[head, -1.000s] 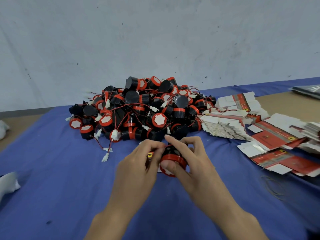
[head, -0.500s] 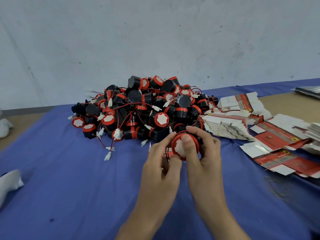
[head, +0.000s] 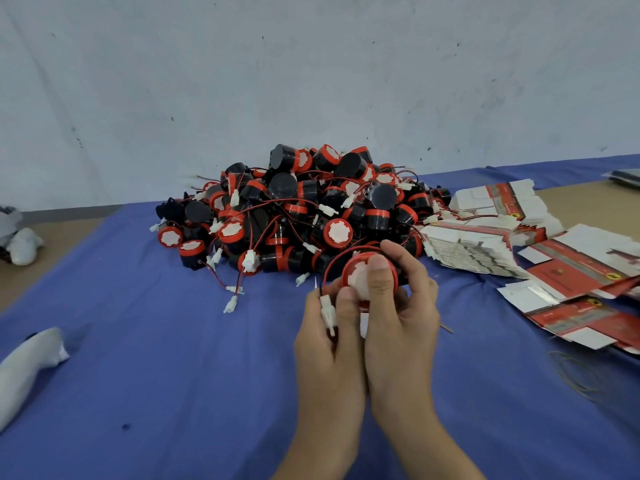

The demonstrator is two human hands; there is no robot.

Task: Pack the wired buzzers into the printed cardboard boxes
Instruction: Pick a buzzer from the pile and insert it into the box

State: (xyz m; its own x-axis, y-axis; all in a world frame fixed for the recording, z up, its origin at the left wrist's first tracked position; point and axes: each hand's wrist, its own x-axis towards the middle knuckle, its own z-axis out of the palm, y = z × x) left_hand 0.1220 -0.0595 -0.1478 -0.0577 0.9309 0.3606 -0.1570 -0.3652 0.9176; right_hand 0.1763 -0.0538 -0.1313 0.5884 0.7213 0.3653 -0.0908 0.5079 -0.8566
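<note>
A large pile of black-and-red wired buzzers (head: 298,213) lies on the blue cloth (head: 173,358) at the back centre. In front of it my right hand (head: 398,323) grips one buzzer (head: 358,275), its red-rimmed white face towards me and my thumb across that face. My left hand (head: 329,337) is pressed against the right one and pinches the buzzer's white connector (head: 327,311), with the red wire looping over the top. A bit of white card shows between my hands below the buzzer. Flattened printed cardboard boxes (head: 568,268), red and white, lie in stacks at the right.
A white cloth bundle (head: 24,368) lies at the left front and another white object (head: 20,240) at the far left. Loose rubber bands (head: 575,375) lie at the right front. A grey wall stands right behind the pile. Bare wooden tabletop (head: 571,206) shows at the far right.
My hands have lifted the buzzer and turned its face towards me, drawing closer together. The wire has been gathered into a loop and my left hand now pinches its connector.
</note>
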